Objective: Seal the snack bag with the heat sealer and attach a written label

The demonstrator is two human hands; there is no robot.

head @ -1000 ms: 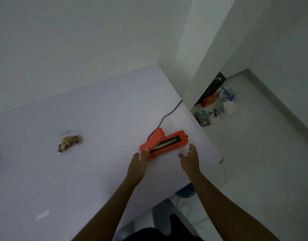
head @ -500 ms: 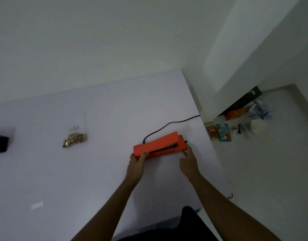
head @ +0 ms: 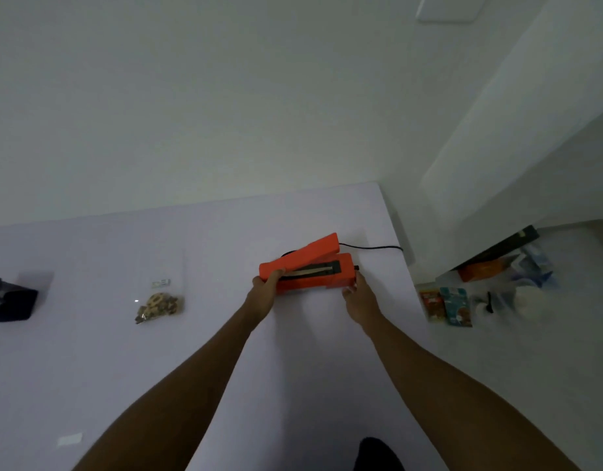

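Note:
An orange heat sealer (head: 310, 266) lies on the white table (head: 191, 351), its lid raised so the metal sealing strip shows. My left hand (head: 264, 294) grips its left end and my right hand (head: 359, 295) holds its right end. A black cord (head: 371, 247) runs from the sealer to the table's right edge. A clear snack bag (head: 159, 302) with brown snacks lies flat to the left, apart from both hands. A small white label (head: 70, 439) rests near the table's front left.
A dark basket-like container (head: 9, 300) stands at the table's far left. The table's right edge is close to the sealer. On the floor to the right lie snack packets (head: 448, 305), an orange box (head: 483, 269) and other clutter. White walls rise behind.
Both hands have turned the sealer so it lies more square to me, and its lid stands more open than half a second ago. The camera has tilted up and shifted.

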